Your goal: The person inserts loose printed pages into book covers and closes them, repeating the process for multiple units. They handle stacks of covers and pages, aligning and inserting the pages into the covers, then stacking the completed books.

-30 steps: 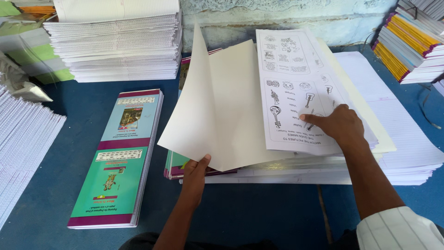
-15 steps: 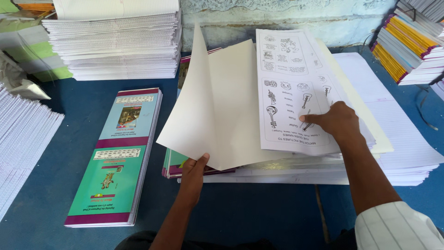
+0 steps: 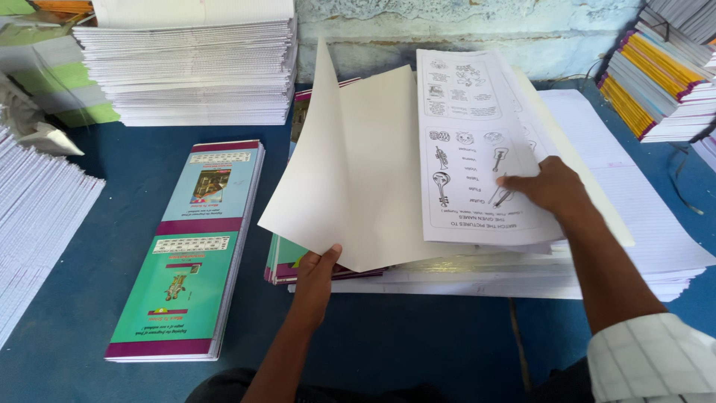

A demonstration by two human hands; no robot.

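My left hand (image 3: 316, 275) grips the lower corner of a blank cream sheet (image 3: 350, 164) and holds it lifted and tilted over a coloured booklet cover (image 3: 282, 257). My right hand (image 3: 548, 186) presses flat on a white printed page with small drawings (image 3: 466, 134). That page lies on top of a wide pile of white sheets (image 3: 641, 216) on the blue table (image 3: 418, 343). The cream sheet hides most of the booklet under it.
A stack of green, blue and purple booklet covers (image 3: 190, 246) lies to the left. A tall pile of white sheets (image 3: 194, 71) stands at the back left, more paper (image 3: 30, 216) at the far left edge, and colour-edged stacks (image 3: 656, 75) at the back right.
My right hand has slid slightly left and up on the printed page. The cream sheet stays lifted in my left hand, almost unchanged.
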